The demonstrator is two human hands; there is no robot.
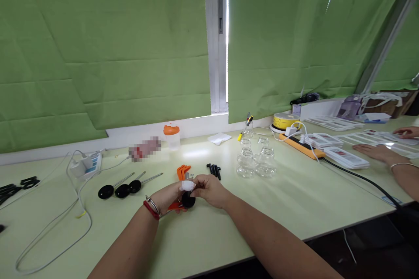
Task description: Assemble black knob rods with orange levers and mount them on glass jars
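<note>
My left hand (176, 192), with white wrapping on a finger, is closed around a black round lid (188, 200) fitted with an orange piece (176, 205). A thin metal rod (166, 213) sticks out below the wrist. My right hand (209, 188) pinches at the top of the lid; whatever small part is between its fingertips is hidden. Just beyond the hands lie several orange levers (183, 171), some small metal parts (187, 175) and several black handle-like pieces (214, 170). To the left rest three black round lids with metal rods (122, 190).
Several clear glass jars (266, 163) stand right of centre, with yellow-handled tools (245, 128) behind. An orange-lidded bottle (172, 137) is near the wall. Power strips (303, 147) and white cables (87, 222) lie both sides. Another person's hand (373, 151) is at right among white packages (346, 158).
</note>
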